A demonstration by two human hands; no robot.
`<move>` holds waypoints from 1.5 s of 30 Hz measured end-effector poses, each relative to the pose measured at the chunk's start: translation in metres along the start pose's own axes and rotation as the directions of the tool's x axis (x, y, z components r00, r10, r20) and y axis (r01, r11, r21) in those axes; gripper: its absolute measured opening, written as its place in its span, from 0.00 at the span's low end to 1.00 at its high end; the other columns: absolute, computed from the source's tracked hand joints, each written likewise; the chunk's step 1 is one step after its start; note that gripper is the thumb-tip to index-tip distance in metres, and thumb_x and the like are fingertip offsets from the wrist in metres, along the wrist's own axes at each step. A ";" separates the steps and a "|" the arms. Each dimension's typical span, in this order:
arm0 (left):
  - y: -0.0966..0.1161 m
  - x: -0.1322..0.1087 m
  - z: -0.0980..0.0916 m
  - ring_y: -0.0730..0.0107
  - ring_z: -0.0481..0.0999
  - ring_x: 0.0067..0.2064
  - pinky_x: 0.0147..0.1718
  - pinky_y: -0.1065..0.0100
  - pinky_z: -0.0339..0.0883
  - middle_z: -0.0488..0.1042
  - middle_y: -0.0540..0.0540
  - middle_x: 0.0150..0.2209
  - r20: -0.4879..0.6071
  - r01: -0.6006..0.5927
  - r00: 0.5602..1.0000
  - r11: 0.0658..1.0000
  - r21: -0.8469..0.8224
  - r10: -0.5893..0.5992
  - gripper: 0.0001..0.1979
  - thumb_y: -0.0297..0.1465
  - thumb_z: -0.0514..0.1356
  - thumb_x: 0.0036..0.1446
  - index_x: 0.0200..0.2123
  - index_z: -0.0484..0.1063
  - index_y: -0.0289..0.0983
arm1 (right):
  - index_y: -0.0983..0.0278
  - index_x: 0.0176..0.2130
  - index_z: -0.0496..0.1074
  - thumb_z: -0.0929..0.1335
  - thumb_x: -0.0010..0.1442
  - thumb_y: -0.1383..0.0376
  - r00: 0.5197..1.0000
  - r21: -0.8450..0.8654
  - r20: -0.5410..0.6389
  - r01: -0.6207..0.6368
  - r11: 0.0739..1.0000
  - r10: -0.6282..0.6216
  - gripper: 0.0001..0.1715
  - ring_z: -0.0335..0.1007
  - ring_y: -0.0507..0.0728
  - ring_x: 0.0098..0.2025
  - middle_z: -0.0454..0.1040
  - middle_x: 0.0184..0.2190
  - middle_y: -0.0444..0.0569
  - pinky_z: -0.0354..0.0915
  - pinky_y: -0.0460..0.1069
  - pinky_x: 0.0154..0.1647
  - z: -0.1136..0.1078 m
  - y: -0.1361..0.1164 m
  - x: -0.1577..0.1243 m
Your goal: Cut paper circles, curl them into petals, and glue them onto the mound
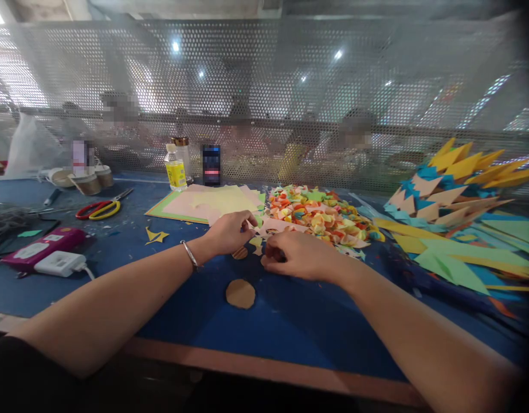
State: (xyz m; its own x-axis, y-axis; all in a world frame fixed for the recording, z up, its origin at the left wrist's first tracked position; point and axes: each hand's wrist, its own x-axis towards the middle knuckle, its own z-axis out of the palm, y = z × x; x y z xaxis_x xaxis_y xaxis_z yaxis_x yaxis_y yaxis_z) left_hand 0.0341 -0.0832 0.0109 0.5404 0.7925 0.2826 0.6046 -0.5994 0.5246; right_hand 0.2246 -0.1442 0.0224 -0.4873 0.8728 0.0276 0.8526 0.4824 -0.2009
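My left hand (230, 231), with a bangle at the wrist, has its fingers pinched on a small pale paper piece (259, 232) at the near edge of a heap of small folded coloured papers (322, 215). My right hand (296, 253) lies curled just right of it, fingers closed over small paper bits on the blue table (290, 327); what is in them is hidden. A brown cardboard disc (241, 293) lies on the table in front of both hands, and another brown disc (239, 253) peeks out under my left hand.
Red-and-yellow scissors (98, 209), a pink case (43, 246) and white charger (60, 263) lie left. Pastel sheets (208, 203), a small bottle (175, 168) and tape rolls (86, 180) sit behind. Pointed coloured paper shapes (453, 218) pile up right. People sit beyond a perforated screen (264, 97).
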 end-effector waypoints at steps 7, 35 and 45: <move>0.003 -0.001 0.003 0.69 0.75 0.27 0.25 0.71 0.64 0.76 0.48 0.25 0.109 0.122 0.989 0.960 -0.253 -0.097 0.06 0.33 0.58 0.55 0.33 0.70 0.36 | 0.63 0.30 0.72 0.65 0.56 0.65 0.994 -0.106 -0.082 0.068 0.992 -0.077 0.07 0.67 0.54 0.31 0.75 0.29 0.48 0.54 0.47 0.29 0.000 -0.001 0.002; 0.004 0.000 0.011 0.72 0.77 0.25 0.27 0.69 0.71 0.76 0.48 0.26 0.228 0.284 0.957 0.758 -0.587 -0.181 0.04 0.23 0.58 0.55 0.36 0.69 0.33 | 0.64 0.32 0.70 0.63 0.57 0.66 0.989 -0.147 -0.080 0.115 0.983 -0.127 0.07 0.68 0.55 0.33 0.74 0.32 0.49 0.56 0.48 0.31 0.000 0.003 0.002; 0.012 0.000 -0.002 0.75 0.78 0.29 0.33 0.73 0.70 0.78 0.45 0.30 0.437 0.483 0.875 0.362 -0.797 -0.207 0.09 0.23 0.63 0.52 0.39 0.70 0.32 | 0.64 0.34 0.70 0.61 0.62 0.65 0.899 -0.083 -0.347 0.254 0.964 -0.267 0.10 0.66 0.53 0.31 0.73 0.33 0.50 0.59 0.46 0.32 -0.009 -0.003 -0.005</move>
State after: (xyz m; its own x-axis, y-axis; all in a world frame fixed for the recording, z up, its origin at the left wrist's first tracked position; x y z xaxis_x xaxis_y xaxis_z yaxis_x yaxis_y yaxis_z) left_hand 0.0404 -0.0897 0.0186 0.6040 0.7683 -0.2119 0.0136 0.2559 0.9666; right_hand 0.2265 -0.1494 0.0313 -0.6001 0.6816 0.4187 0.7133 0.6929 -0.1056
